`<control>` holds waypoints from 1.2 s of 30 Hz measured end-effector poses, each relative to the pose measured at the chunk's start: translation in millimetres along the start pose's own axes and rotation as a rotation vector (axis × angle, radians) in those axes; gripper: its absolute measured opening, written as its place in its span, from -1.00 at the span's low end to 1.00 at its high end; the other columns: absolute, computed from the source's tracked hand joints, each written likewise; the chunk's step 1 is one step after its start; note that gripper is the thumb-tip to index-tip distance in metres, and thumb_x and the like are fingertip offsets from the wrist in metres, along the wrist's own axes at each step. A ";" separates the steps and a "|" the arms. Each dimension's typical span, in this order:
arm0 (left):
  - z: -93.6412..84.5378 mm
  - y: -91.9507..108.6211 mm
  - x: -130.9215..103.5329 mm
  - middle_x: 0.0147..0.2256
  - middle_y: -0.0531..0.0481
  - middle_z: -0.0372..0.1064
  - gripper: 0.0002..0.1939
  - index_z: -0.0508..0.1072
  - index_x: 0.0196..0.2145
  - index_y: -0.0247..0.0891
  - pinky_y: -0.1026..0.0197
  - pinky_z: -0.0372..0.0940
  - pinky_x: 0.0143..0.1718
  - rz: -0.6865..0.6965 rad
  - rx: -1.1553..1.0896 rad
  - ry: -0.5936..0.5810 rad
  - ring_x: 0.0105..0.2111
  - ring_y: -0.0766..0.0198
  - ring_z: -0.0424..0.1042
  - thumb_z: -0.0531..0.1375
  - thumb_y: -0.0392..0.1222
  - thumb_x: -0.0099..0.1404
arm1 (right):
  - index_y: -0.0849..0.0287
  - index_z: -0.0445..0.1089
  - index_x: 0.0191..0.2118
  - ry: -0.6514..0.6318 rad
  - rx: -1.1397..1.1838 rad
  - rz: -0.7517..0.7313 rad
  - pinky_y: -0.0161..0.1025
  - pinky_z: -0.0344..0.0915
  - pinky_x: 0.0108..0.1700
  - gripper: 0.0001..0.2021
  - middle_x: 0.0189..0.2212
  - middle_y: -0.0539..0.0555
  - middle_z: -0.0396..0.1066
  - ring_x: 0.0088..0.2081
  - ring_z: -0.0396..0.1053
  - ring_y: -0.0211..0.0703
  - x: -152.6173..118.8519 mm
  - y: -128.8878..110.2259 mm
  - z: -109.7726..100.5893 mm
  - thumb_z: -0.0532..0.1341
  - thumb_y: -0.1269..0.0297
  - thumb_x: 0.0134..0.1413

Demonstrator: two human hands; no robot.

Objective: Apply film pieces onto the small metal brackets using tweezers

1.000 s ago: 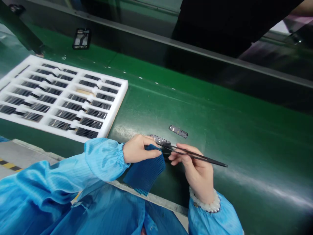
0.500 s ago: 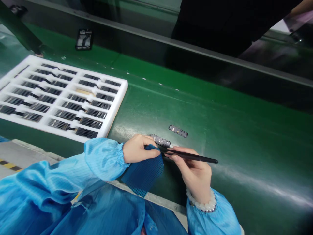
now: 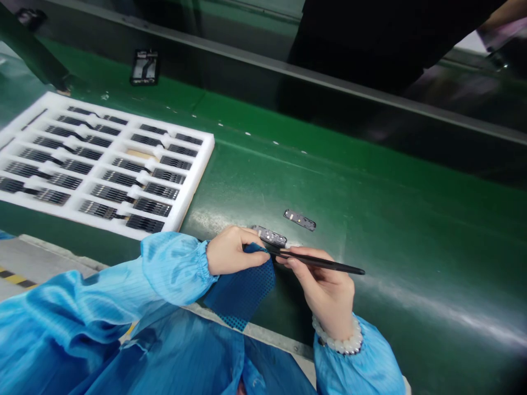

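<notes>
A blue perforated sheet (image 3: pixel 242 291) hangs over the bench's near edge, its upper end pinched in my left hand (image 3: pixel 234 251). My right hand (image 3: pixel 325 280) is closed around black tweezers (image 3: pixel 329 263), whose tips reach the sheet's top corner by my left thumb. What the tips grip there is too small to make out. Just beyond my fingers lies a small dark electronic module (image 3: pixel 269 235), partly covered by my left hand. A second, similar module (image 3: pixel 300 219) rests on the green bench a little farther back.
A white foam tray (image 3: pixel 193 181) at the left holds many black flex parts in rows of slots. A black rectangular frame (image 3: pixel 144 67) lies toward the back. Behind the bench runs a dark ledge (image 3: pixel 247 60), with a person in dark clothing (image 3: pixel 387 44) beyond it.
My right hand and the tweezers have shifted very slightly left. My left hand keeps its hold on the blue sheet, and both modules stay in place.
</notes>
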State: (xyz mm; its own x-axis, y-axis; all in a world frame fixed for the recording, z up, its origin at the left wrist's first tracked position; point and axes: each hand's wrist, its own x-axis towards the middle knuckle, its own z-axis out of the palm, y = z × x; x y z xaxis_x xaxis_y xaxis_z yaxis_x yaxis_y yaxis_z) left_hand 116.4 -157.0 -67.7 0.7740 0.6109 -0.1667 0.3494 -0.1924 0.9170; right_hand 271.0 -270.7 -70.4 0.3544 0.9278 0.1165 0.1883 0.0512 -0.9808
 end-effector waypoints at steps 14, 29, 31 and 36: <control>0.9 -1.0 -0.2 -0.58 0.09 0.31 -0.87 0.51 -0.53 -0.29 0.38 0.20 -0.45 0.001 0.030 0.003 -0.51 0.39 0.34 0.20 -0.24 0.11 | 0.12 0.45 -0.24 0.026 0.075 0.108 -0.23 0.53 -0.24 -0.88 -0.35 0.03 0.55 -0.38 0.54 -0.15 2.0 2.0 -2.9 0.27 0.35 0.04; 2.0 -2.3 -0.9 -0.57 0.10 0.30 -0.87 0.51 -0.53 -0.29 0.37 0.19 -0.45 0.026 0.063 0.019 -0.52 0.41 0.34 0.19 -0.25 0.12 | 0.07 0.45 -0.22 -0.019 0.094 0.098 -0.38 0.49 -0.23 -0.84 -0.39 -0.05 0.56 -0.37 0.54 -0.25 -0.1 1.5 -0.5 0.27 0.41 0.04; 1.9 -2.2 -1.0 -0.58 0.11 0.30 -0.87 0.51 -0.53 -0.28 0.38 0.19 -0.45 0.030 0.063 0.024 -0.53 0.41 0.34 0.19 -0.26 0.12 | 0.07 0.45 -0.22 -0.011 0.097 0.099 -0.36 0.50 -0.24 -0.84 -0.40 -0.05 0.56 -0.38 0.54 -0.24 -0.4 1.8 -0.6 0.27 0.41 0.04; 1.8 -1.4 -1.3 -0.59 0.11 0.30 -0.86 0.50 -0.55 -0.28 0.38 0.19 -0.46 0.043 0.059 0.035 -0.53 0.41 0.33 0.19 -0.26 0.11 | 0.08 0.46 -0.24 0.021 0.078 0.117 -0.31 0.51 -0.25 -0.86 -0.37 -0.02 0.56 -0.37 0.54 -0.19 0.3 2.8 -0.2 0.28 0.38 0.02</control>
State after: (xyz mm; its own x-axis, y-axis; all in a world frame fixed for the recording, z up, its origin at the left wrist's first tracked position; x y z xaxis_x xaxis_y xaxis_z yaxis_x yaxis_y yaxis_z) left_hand 115.9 -158.9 -69.4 0.7702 0.6275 -0.1141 0.3477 -0.2630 0.9000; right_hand 271.8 -270.3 -73.0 0.3885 0.9215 0.0035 0.0728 -0.0270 -0.9970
